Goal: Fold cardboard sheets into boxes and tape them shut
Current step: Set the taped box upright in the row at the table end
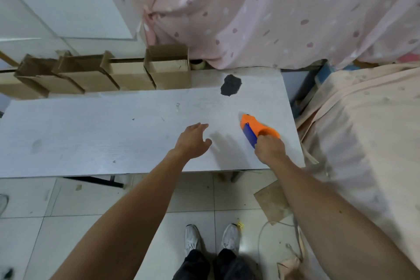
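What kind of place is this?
Probably a room at home used for packing: pink curtain, a row of boxes at the table's far side, tape dispenser in the right hand.

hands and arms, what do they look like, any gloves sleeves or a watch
The left hand and the right hand wear no gloves, and no rings show. The left forearm and the right forearm are uncovered right to the edge of the picture, with no sleeve, watch or wristband in view.
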